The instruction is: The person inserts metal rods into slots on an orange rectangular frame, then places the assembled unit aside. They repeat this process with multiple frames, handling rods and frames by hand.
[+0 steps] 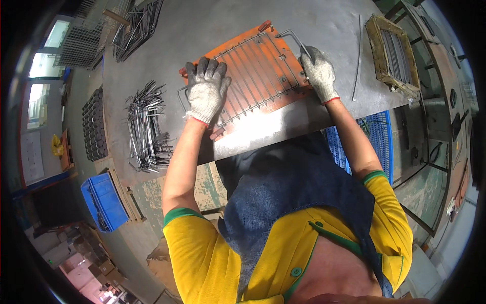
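A wire rack (247, 76) with several parallel bars lies on an orange plate (273, 53) that has small red-brown blocks at its corners. My left hand (206, 90), in a white glove with dark grey fingertips, rests palm down over the rack's left end, its fingers stretched out. At that end a bent wire loop (179, 96) shows partly beside the wrist. My right hand (319, 73), gloved alike, is closed around the bent wire handle (293, 33) at the rack's right end. Its fingertips are partly hidden under the hand.
Bent metal rods (146, 126) lie heaped on the metal table (202, 23) at left, with wire frames (136, 30) beyond. A long thin rod (357, 58) and a worn box of straight rods (374, 50) lie at right. Blue crates (107, 200) stand below table level.
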Available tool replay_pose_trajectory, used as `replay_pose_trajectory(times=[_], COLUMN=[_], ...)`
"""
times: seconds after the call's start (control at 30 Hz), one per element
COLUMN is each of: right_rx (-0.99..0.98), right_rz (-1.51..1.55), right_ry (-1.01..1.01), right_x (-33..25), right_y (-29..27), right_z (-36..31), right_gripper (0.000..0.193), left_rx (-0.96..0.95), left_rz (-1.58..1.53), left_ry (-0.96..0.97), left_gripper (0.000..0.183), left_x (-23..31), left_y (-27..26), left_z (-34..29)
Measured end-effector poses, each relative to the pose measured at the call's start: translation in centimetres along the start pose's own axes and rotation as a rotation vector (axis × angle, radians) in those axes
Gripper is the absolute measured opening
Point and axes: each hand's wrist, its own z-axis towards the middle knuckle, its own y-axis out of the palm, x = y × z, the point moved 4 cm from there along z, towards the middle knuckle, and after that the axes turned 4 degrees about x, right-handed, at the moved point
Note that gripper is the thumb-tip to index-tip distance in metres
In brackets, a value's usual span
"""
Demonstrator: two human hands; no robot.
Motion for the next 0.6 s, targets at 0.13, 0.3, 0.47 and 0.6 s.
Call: replay_pose_trajectory(times=[0.13,0.3,0.47,0.6], right_rx=[0.061,0.09,0.144,0.167], right_rz=[-0.013,-0.055,-0.291,-0.437], right_ry=[-0.098,-0.254,-0.453,-0.651], right_x=[1.1,0.7,2.9,1.7], right_y=[0.5,0.6,1.8,1.5], right_z=[0.3,0.2,0.3,-0.6], right_gripper=[0.038,0.034,0.034,0.033], left_rx=[0.008,0.003,-0.125,-0.168], left_rz=[-0.168,-0.197,-0.213,-0.114], left_ry=[-0.065,-0.16,-0.097,0.014], left_gripper=[0.04,0.05,0.038,0.032], left_x=[0.3,-2.5,-5.3,-7.4], left_y=[2.3,4.2,5.3,5.8], left_z=[3.2,6.4,7.6,7.8])
